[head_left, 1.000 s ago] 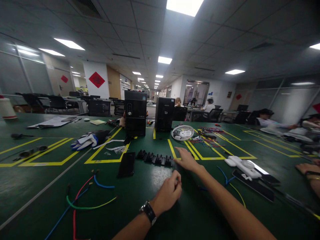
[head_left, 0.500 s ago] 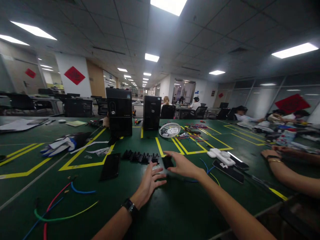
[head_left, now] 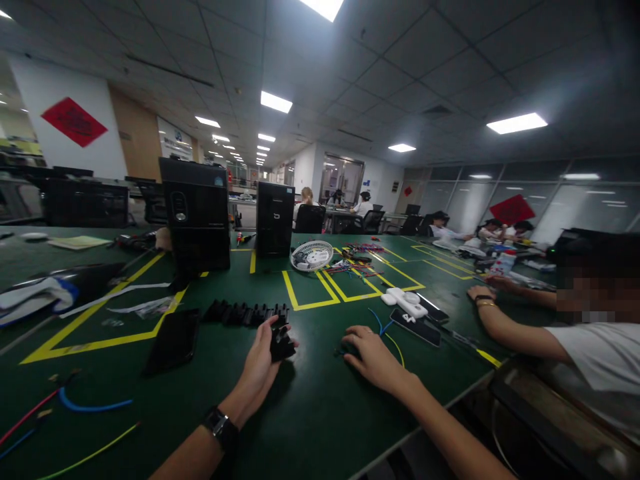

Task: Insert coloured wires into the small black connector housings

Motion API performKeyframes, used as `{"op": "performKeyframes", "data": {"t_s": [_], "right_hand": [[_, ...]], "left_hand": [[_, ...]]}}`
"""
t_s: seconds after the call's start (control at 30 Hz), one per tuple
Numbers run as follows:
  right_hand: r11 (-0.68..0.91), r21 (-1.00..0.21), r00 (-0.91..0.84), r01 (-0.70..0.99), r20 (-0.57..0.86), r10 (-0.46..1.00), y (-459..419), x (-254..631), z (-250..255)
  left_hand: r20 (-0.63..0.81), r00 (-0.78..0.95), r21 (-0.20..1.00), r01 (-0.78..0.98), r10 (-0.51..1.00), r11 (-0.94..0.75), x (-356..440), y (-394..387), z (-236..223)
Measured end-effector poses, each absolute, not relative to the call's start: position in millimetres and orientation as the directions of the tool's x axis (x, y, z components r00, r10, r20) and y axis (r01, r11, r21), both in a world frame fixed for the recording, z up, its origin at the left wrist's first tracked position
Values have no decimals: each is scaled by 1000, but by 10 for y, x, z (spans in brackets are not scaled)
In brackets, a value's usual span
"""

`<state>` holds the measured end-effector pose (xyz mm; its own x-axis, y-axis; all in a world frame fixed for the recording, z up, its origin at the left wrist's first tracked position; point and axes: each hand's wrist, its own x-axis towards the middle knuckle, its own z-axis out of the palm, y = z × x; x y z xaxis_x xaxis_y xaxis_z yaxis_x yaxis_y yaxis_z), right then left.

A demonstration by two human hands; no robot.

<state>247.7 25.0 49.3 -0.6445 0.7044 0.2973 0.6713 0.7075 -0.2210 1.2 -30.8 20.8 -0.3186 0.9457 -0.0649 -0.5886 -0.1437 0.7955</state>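
My left hand (head_left: 260,368), with a watch on its wrist, grips a small black plastic part (head_left: 281,344) just off the near end of a row of black plastic parts (head_left: 240,313) on the green table (head_left: 320,427). My right hand (head_left: 373,357) lies palm down on the table to the right, fingers spread, its fingertips over something dark that I cannot make out. Blue and yellow wires (head_left: 385,332) run just beyond it.
A black phone (head_left: 173,340) lies left of my left hand. Two black computer towers (head_left: 197,213) (head_left: 274,219), a white fan grille (head_left: 312,255) and a white device (head_left: 406,303) stand farther back. Loose coloured wires (head_left: 75,407) lie at near left. A person sits at right, forearm (head_left: 505,327) on the table.
The view has swung to the right. My left hand went forward and closed on a black part; my right hand moved right and settled flat on the table.
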Motion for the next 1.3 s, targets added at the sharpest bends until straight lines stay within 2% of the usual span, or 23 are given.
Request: {"op": "performKeyframes", "data": {"t_s": [0.1,0.23,0.3,0.43,0.63,0.7,0.77,1.0,1.13,1.3], "right_hand": [[712,-234,-656,662,279,701,336,2542,380],[739,-224,-660,635,339,670,365,2374,440],[726,-259,-625,638,378,683,382,2297,540],[645,-456,-450,613,469,760,470,2318,817],[564,-722,-198,402,533,823,569,2584,1230],[558,-773,-158,302,536,829,539,2559,1288],[546,-809,-190,217,514,837,478,2420,1271],[528,-822,-522,214,360,773,153,1508,737],[590,-764,-506,260,413,757,76,1275,496],[615,-735,-482,287,444,756,67,1276,434]], "left_hand": [[-77,-294,782,-610,953,-125,22,-331,228],[-111,-252,811,-582,961,-59,11,-390,293],[-96,-265,823,-563,959,-73,-10,-394,306],[-81,-290,826,-554,953,-99,-57,-357,281],[-100,-294,802,-589,951,-98,-56,-319,263],[-115,-287,770,-631,951,-97,-54,-313,266],[-129,-277,736,-670,952,-95,-59,-303,265],[-142,-252,697,-712,957,-84,-85,-287,261],[-144,-260,681,-726,955,-95,-80,-294,256],[-138,-271,670,-734,953,-111,-64,-276,234]]}}
